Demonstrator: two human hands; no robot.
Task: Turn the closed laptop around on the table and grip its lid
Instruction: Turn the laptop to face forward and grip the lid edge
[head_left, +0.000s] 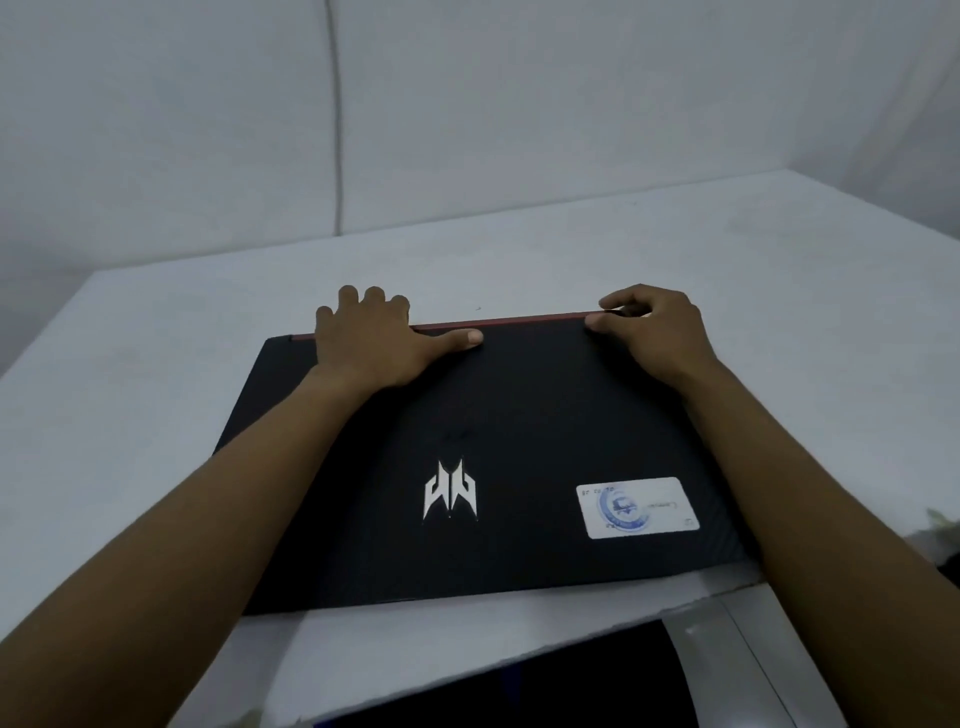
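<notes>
Both hands grip the laptop (498, 441) lid's far edge; sticker (638, 507) text unreadable.

Closed black laptop (483, 467) lies flat mid-table, both forearms stretched across lid. Left hand (374, 343) and right hand (649, 332) occupy far red-trimmed edge; gap of bare edge between them. White table (130, 415) bare left, right and beyond laptop. White wall (467, 114) closes far side. Near edge: narrow table strip, then dark object (545, 686) below.
</notes>
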